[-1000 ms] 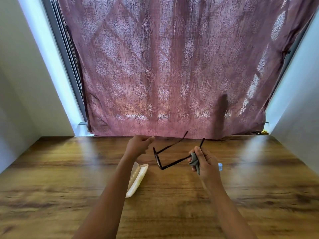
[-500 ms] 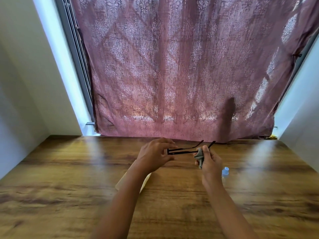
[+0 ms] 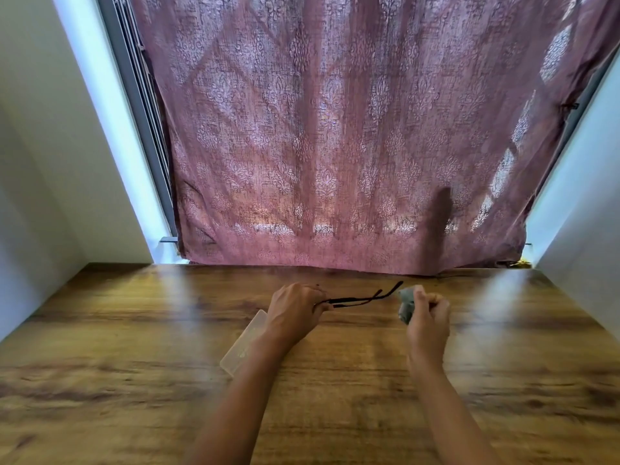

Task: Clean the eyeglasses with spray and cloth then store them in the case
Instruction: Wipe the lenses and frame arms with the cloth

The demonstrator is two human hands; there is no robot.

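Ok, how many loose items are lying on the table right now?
1: the case, by the left hand. That hand holds the eyeglasses; the right hand holds the cloth. No spray shows; the right hand may hide it.

Left forearm: bare, enters at the lower edge left of centre and runs up and slightly rightward. The wrist is straight. The left grip shows its back to the camera. Its fingers are curled and pinch one end of the folded eyeglasses, held roughly level.

Right forearm: bare, enters at the lower edge right of centre and runs up and slightly leftward. The right grip is closed round a bunched grey cloth, which protrudes on its left side. Its outline is blurred.

The two grips sit level with each other and apart. Contact between cloth and eyeglasses cannot be determined.
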